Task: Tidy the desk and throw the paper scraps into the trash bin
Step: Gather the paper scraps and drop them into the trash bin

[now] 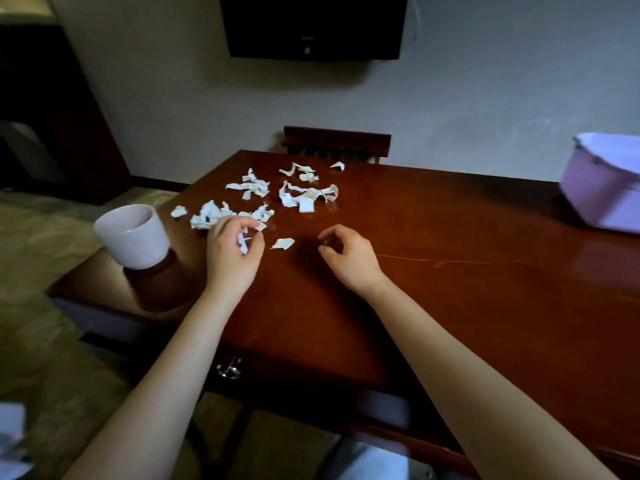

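Observation:
Several white paper scraps [256, 192] lie scattered on the far left part of the dark red wooden desk [433, 289]. My left hand [232, 252] sits at the near edge of the pile, its curled fingers pinching small scraps. One loose scrap [283, 243] lies on the desk between my hands. To the right of that scrap, my right hand [348, 256] hovers just above the desk, fingers loosely curled, nothing visible in it. A small white bin [133, 235] stands at the desk's left edge, next to my left hand.
A lilac plastic basin [604, 188] sits at the desk's far right. A chair back [336, 142] shows behind the desk against the wall, under a dark wall-mounted screen [313, 26]. A drawer handle [228, 367] is at the desk front. Something white [12, 438] lies at bottom left.

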Motion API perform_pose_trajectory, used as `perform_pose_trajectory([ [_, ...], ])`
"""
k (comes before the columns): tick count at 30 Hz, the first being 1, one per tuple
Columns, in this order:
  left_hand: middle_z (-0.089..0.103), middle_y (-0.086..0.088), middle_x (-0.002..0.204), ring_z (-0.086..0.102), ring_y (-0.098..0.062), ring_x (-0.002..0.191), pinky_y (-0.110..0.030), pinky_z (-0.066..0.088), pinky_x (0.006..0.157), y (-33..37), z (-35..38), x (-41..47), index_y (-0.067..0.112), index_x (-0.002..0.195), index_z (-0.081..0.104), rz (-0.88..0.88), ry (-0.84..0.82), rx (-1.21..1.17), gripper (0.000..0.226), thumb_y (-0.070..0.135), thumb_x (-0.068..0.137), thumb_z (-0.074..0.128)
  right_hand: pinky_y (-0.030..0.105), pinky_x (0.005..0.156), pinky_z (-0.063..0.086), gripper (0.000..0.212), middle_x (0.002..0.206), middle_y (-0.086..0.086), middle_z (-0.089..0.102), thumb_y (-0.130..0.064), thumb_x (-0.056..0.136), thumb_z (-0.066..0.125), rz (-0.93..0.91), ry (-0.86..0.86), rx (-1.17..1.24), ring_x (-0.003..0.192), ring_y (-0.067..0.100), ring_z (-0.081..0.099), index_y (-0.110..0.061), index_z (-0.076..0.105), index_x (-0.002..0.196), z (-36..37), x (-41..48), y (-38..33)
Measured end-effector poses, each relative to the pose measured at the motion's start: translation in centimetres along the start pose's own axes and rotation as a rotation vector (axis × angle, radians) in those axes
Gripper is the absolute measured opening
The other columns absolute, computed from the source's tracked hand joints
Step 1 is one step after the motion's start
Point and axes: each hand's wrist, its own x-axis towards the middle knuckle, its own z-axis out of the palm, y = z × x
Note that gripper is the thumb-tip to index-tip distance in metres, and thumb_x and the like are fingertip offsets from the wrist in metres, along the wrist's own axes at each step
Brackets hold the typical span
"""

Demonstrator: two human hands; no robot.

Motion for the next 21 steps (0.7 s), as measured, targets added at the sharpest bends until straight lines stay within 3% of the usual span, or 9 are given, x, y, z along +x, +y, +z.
perform_pose_trajectory([
  [2,0.051,-0.007,0.121,0.044,-0.025,0.122,-0.033,0.035,0.104,-1.6,-1.1,0.7,0.01,0.111,0.061,0.023,-0.045,0.144,0.036,0.03,0.082,0.066,0.03,0.089,0.051,0.023,0.116,0.0,0.058,-0.02,0.091,0.057,-0.011,-0.016,-0.031,0.106,0.014,0.054,-0.018,0.059,0.113,0.9,0.7,-0.3],
  [5,0.028,-0.006,0.146,0.022,-0.028,0.138,-0.046,0.024,0.111,-2.9,-2.2,1.0,0.017,0.14,0.034,-0.117,-0.251,0.412,0.09,0.065,0.071,0.065,0.037,0.092,0.051,0.024,0.116,0.0,0.058,-0.023,0.09,0.057,0.0,-0.035,-0.076,0.107,0.016,0.054,-0.02,0.058,0.114,2.0,1.6,-0.5],
  [8,0.024,-0.01,0.15,0.02,-0.031,0.139,-0.05,0.025,0.108,-3.5,-2.4,0.9,0.017,0.145,0.021,-0.211,-0.38,0.583,0.106,0.077,0.065,0.058,0.044,0.093,0.049,0.024,0.114,-0.001,0.058,-0.026,0.089,0.056,0.004,-0.033,-0.142,0.109,0.018,0.053,-0.023,0.058,0.113,2.9,2.2,-0.6],
  [13,0.041,-0.012,0.138,0.038,-0.031,0.128,-0.045,0.037,0.1,-4.1,-1.8,1.3,0.01,0.137,0.039,-0.152,-0.353,0.666,0.084,0.069,0.079,0.049,0.044,0.093,0.049,0.024,0.115,0.0,0.058,-0.025,0.089,0.057,0.014,-0.033,-0.135,0.108,0.019,0.053,-0.022,0.059,0.112,3.5,2.8,-1.1],
  [18,0.06,-0.015,0.113,0.057,-0.03,0.102,-0.035,0.043,0.076,-4.3,-1.9,1.1,0.003,0.12,0.052,-0.047,-0.281,0.5,0.048,0.042,0.093,0.049,0.039,0.09,0.052,0.022,0.114,0.001,0.059,-0.02,0.089,0.057,-0.016,-0.034,-0.08,0.105,0.017,0.055,-0.018,0.06,0.111,4.0,3.4,-1.5],
  [21,0.063,-0.014,0.112,0.058,-0.027,0.1,-0.031,0.043,0.076,-4.6,-2.1,1.3,0.003,0.122,0.054,-0.093,-0.244,0.339,0.04,0.031,0.094,0.05,0.031,0.084,0.051,0.021,0.111,0.001,0.058,-0.018,0.09,0.056,-0.026,-0.025,-0.049,0.101,0.016,0.054,-0.016,0.061,0.11,4.5,4.0,-1.9],
])
